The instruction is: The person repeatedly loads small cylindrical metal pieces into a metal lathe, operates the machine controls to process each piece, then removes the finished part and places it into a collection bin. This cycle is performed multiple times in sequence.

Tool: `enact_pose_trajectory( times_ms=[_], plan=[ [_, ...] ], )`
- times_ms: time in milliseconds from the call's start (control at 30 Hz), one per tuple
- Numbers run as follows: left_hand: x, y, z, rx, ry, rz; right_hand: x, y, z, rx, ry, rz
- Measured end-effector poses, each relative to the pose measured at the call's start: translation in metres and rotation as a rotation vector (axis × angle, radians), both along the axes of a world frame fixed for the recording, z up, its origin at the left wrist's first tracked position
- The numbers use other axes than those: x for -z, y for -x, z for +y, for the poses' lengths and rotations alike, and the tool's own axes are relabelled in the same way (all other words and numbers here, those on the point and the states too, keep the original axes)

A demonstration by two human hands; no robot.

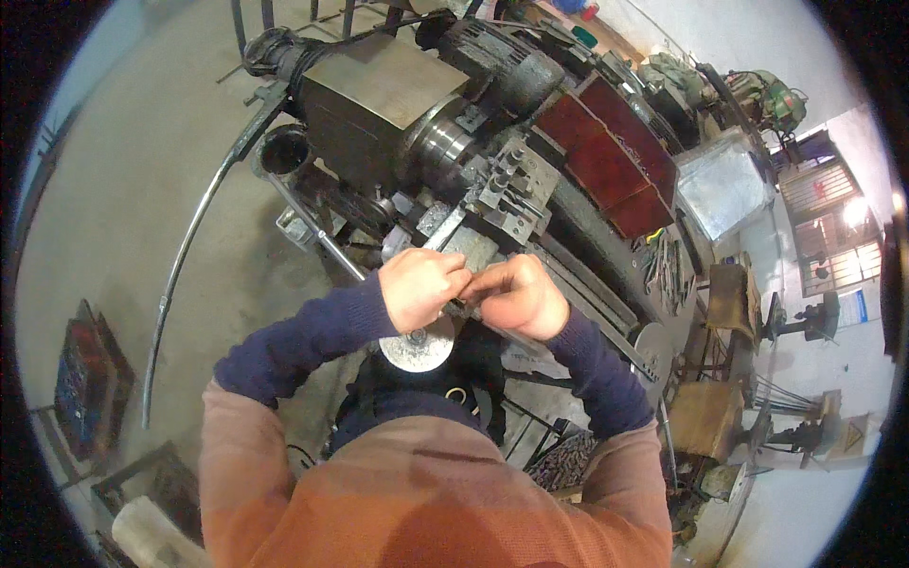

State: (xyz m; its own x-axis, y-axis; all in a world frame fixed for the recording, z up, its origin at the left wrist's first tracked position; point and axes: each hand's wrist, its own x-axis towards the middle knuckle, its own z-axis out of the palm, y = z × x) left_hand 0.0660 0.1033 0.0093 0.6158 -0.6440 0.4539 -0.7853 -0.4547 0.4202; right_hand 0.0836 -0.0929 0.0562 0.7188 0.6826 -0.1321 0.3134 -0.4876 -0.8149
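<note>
A workshop with a concrete floor (123, 189) is seen from above. A lathe (445, 123) fills the upper middle, its grey box-shaped headstock (374, 95) at 12 o'clock of the hands and the round chuck (440, 142) just right of it. Dark red panels (611, 156) lie at 2 o'clock, a long bent metal rod (189, 246) leans at 9 o'clock, and a slotted tool post (511, 185) stands just above the hands.

The left hand (421, 287) and right hand (519, 295) are brought together at frame centre, fingertips touching, both closed in a pinch on a small dark metal part (461, 305). The part is mostly hidden between the fingers; its kind cannot be told. It is held just below the tool post, above the lap.

A round silver handwheel (417, 347) sits at 6 o'clock of the left hand, just beneath the wrist, not gripped.

Judged for good handling: the small part should be kept pinched firmly by one hand while the other works it, since it is small and easily dropped into the machine bed. Blue sleeves (303, 336) should be kept well away from the chuck. Wrists are best steadied against the carriage.
</note>
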Motion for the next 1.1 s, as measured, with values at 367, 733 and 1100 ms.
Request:
enact_pose_trajectory(
  times_ms=[367,733,1100],
  plan=[
    [-0.017,0.038,0.229,-0.978,-0.341,-0.078,0.020,-0.136,0.031,0.039,0.566,-0.951],
    [0.069,0.113,0.301,-1.347,-0.355,0.214,0.022,-0.151,0.049,-0.030,0.552,-0.721],
    [0.077,0.065,0.396,-1.339,-0.663,0.086,0.014,-0.152,0.047,-0.027,0.531,-0.649]
  ],
)
